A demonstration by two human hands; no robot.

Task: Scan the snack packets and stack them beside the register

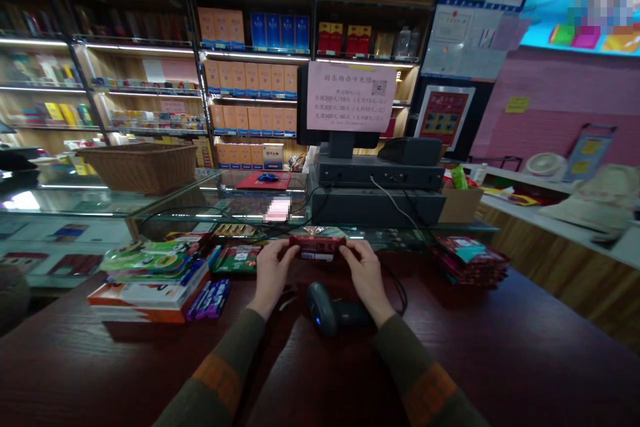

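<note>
Red packet [317,241]: print too small to read. Scanner [321,310]: handle end hidden by right wrist [382,308]. Sleeves [217,373]: cut by lower edge. Wall screen [553,3]: cropped, upper right.

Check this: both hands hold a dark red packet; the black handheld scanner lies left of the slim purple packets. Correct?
No: the head view shows the scanner right, not left, of the purple packets. The left hand and right hand hold the red packet.

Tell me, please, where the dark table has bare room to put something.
Bare table lies right of the right sleeve, nearer than the red packets, and left of the left sleeve, nearer than the boxes. Crowded: back left, with those boxes and purple packs; middle, with the scanner.
</note>
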